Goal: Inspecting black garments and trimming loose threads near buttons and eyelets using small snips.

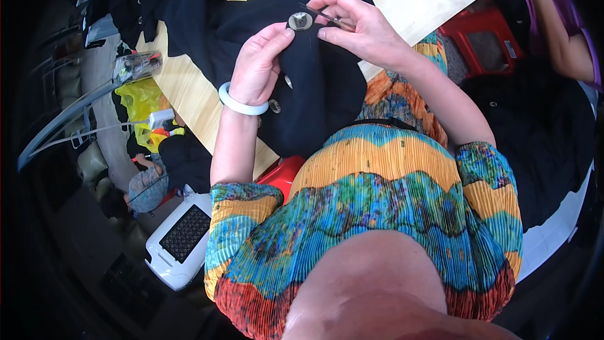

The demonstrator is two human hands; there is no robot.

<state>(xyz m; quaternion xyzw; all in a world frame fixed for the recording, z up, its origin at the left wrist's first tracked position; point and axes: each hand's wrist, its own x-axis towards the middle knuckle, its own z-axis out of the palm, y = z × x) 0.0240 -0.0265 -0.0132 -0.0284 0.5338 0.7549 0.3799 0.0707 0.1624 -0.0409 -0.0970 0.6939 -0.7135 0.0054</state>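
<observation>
Pinching the round button [300, 21] at its edge, the left hand [258, 66] faces the right hand [368, 30] gripping a slim tool [343, 24], black garment [324, 88] draped beneath both, likely soft, limp; that button looks hard, slick, best rim-held!

Yellow bag [143, 102] left, red stool [475, 33] right

A sewing workroom, judging by black cloth [333, 79] across a table [393, 1].
</observation>
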